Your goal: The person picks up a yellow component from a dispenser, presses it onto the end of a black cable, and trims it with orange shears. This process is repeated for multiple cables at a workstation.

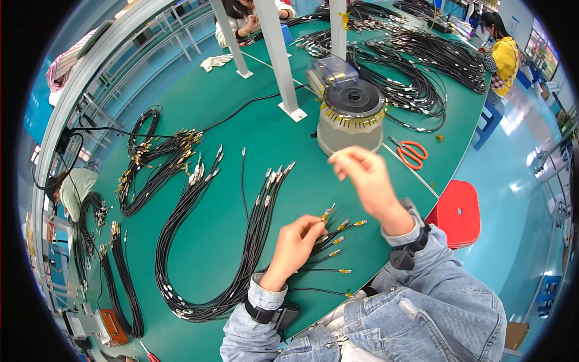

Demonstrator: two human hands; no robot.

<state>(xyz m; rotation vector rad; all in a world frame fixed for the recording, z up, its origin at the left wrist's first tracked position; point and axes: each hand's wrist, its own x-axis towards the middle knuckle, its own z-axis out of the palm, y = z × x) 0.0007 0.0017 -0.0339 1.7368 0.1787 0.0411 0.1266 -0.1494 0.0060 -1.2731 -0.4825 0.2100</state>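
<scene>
Head view: our left grip (294, 246) pinches a metal-tipped cable (329, 212); our right grip (369, 183) we cannot tell — rounded machine (348, 134) beyond.

You've got nothing legible right now: those tiny white sleeves (196, 174) on your U-shaped bundle of thin black cables (163, 242) are too small to read, and the colourful rectangular wall panel (540, 50) blurs.

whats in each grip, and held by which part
The left grip holds a cable just behind its metal-tipped end. Whether the right grip holds anything cannot be told.
</scene>
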